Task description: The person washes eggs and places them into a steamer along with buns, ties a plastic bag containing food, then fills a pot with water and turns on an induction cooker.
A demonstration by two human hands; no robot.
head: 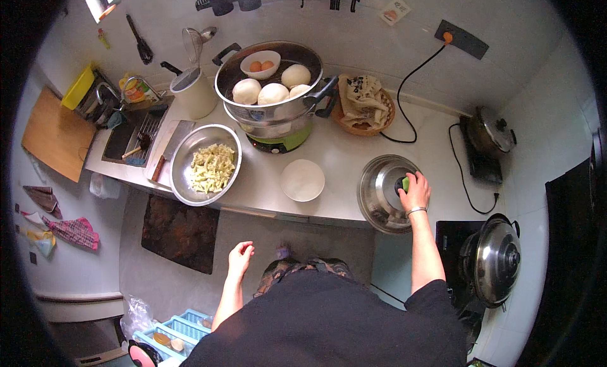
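Note:
My right hand (pixel 415 192) grips the black and green knob of a domed stainless steel lid (pixel 379 196). The lid is at the counter's front edge, to the right; whether it rests or hovers I cannot tell. My left hand (pixel 241 259) hangs in front of the counter with loosely bent fingers and nothing visible in it. Beyond, an uncovered electric steamer (pixel 270 115) with a green base holds several white buns (pixel 273 94) and a white bowl (pixel 261 72) with two brown eggs. A white bowl (pixel 302 180) of white contents stands between steamer and lid.
A steel basin (pixel 233 170) of chopped pale green vegetable overlaps a board with a cleaver (pixel 171 144). The sink (pixel 137 130) lies left. Behind the lid stands a cloth-lined wicker basket (pixel 386 118). Further right are a lidded pot (pixel 488 130), power cords and a lidded wok (pixel 498 260).

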